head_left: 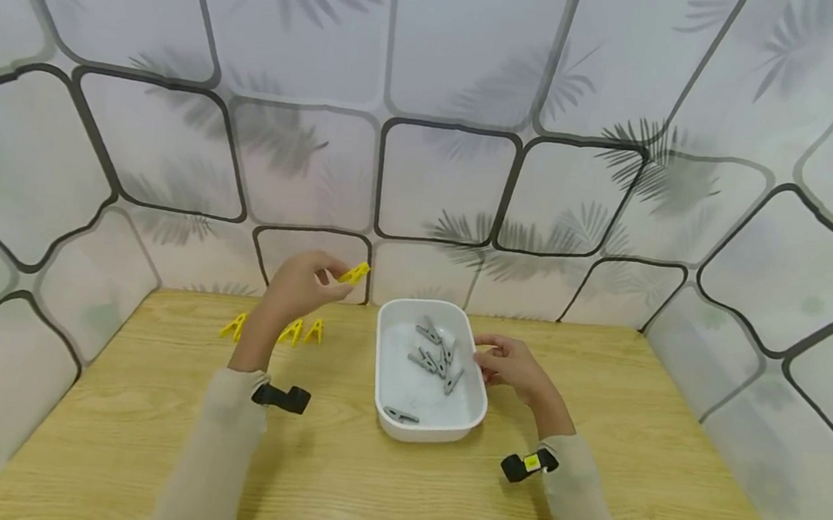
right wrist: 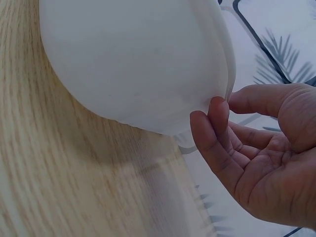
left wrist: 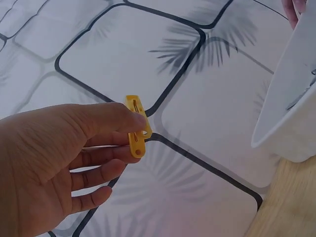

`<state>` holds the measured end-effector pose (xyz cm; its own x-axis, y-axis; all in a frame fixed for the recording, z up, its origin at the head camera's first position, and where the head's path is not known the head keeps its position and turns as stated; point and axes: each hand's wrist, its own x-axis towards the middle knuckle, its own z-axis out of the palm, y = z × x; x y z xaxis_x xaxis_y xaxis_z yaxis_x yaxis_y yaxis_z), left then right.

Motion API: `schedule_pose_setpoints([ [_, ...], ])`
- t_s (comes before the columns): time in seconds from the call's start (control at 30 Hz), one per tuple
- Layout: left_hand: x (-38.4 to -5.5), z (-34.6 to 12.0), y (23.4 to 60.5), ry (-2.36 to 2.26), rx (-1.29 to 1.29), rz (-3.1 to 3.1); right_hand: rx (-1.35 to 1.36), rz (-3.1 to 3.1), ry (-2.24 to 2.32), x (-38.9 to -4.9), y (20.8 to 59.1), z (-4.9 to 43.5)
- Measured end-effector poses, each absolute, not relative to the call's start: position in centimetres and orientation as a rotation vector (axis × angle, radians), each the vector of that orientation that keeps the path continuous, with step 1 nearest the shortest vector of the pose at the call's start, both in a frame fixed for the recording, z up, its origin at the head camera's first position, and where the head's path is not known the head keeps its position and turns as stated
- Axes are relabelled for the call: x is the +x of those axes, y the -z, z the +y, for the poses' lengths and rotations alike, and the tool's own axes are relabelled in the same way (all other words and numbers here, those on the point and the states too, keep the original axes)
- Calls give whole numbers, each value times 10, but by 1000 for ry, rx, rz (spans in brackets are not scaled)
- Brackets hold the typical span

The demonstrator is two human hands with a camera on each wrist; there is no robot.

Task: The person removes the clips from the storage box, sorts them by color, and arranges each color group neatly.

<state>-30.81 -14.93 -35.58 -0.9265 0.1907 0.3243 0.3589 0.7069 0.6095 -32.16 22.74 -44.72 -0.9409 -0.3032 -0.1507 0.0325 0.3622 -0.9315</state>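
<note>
Raised over the table's far left side, my left hand (head_left: 303, 284) pinches a yellow clothespin (head_left: 356, 273) between thumb and forefinger. In the left wrist view this clothespin (left wrist: 136, 106) stands nearly upright, with the other fingers loosely bent below it. A white plastic tub (head_left: 426, 434) holds several grey clothespins (head_left: 428, 361), most of them grouped in its middle and far part, one near its front left. At the tub's right side, my right hand (head_left: 515, 368) grips the rim, the fingertips (right wrist: 201, 121) against the outer wall in the right wrist view.
Yellow clothespins (head_left: 314, 330) stand on the wooden table (head_left: 321, 468) at the back left, partly behind my left forearm. A patterned wall covering (head_left: 439, 183) encloses the table at the back and both sides. Each wrist wears a black strap (head_left: 281, 398).
</note>
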Motion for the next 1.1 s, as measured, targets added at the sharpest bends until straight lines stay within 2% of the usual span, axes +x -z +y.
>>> schedule_pose_setpoints([
  [0.43, -295, -155, 380, 1092, -259, -2527, -255, 2317, 1607, -322, 450, 229],
  [1.1, -307, -151, 411, 937, -96, -2373, -268, 2285, 1618, -323, 449, 228],
])
